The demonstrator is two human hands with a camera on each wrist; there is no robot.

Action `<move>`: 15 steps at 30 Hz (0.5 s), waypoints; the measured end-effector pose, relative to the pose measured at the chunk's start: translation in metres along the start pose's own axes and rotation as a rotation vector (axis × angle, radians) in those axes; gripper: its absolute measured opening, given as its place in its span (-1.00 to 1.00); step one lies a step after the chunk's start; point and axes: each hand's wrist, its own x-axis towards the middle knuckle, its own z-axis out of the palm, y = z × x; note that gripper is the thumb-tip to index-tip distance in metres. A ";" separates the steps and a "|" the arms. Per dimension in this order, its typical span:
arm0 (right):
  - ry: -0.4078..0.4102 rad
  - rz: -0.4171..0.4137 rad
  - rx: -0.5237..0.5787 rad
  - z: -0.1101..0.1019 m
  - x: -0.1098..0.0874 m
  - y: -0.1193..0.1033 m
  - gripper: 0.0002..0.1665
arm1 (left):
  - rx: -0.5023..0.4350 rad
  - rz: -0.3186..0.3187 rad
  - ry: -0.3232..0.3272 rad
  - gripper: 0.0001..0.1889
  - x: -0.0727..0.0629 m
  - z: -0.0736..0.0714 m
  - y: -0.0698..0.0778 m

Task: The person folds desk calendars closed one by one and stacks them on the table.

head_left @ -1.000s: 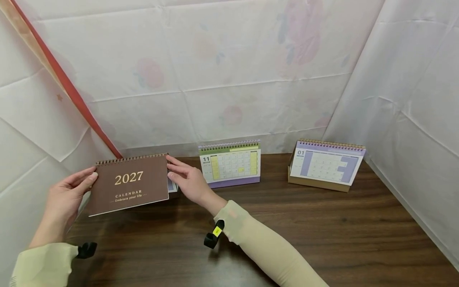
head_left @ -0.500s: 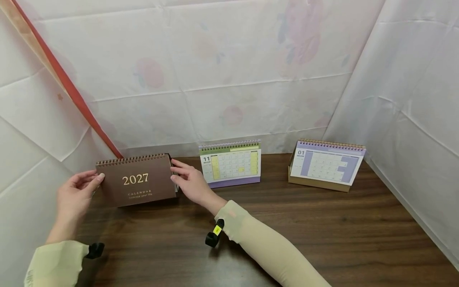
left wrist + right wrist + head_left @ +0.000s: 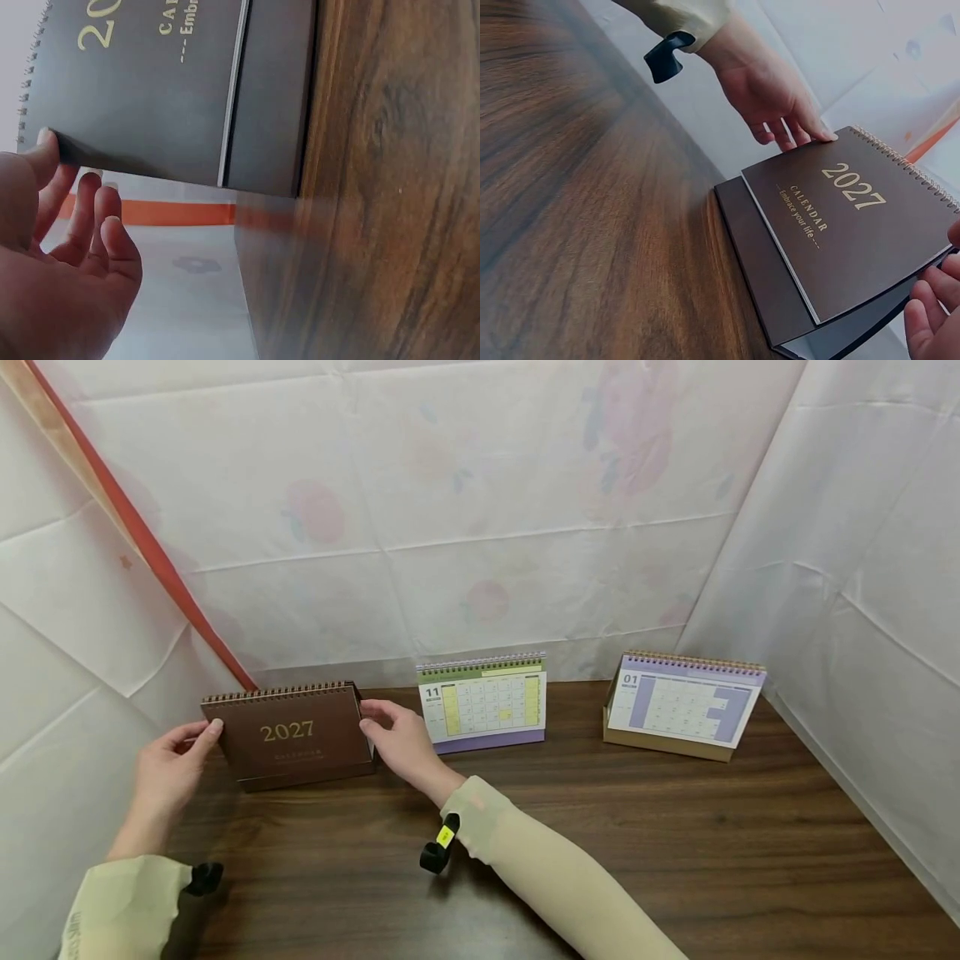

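Observation:
A brown desk calendar (image 3: 292,735) with "2027" in gold stands upright like a tent at the left of the table, its cover lying down against the front of its base. My left hand (image 3: 168,772) pinches its left edge near the top, thumb on the cover, as the left wrist view shows with the hand (image 3: 71,262) there; the other fingers curl loosely beside the edge. At the opposite side my right hand (image 3: 405,743) holds the right edge, thumb towards the front. Only the fingertips of this hand (image 3: 937,307) show in the right wrist view.
A green and purple desk calendar (image 3: 487,706) on page 11 stands just right of my right hand. Further right is a purple one (image 3: 682,702) on page 01 with a brown base. White cloth (image 3: 480,527) walls in the wooden table (image 3: 600,827); a red ribbon (image 3: 150,552) hangs at left.
The brown cover has swung down and back onto the calendar's base, hiding the page behind it. My left hand has followed it to the right; my right hand has stayed at the right edge.

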 end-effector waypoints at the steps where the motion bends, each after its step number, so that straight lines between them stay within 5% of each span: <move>1: 0.008 0.002 -0.003 0.001 0.002 0.000 -0.65 | -0.015 0.002 0.005 -0.62 0.001 0.000 -0.002; 8: 0.069 -0.028 -0.093 0.006 0.012 -0.001 -0.69 | -0.048 0.064 -0.022 -0.41 0.007 -0.001 -0.010; 15: 0.073 -0.003 -0.032 0.007 0.017 0.002 -0.70 | -0.208 0.053 -0.062 -0.60 0.006 -0.002 -0.014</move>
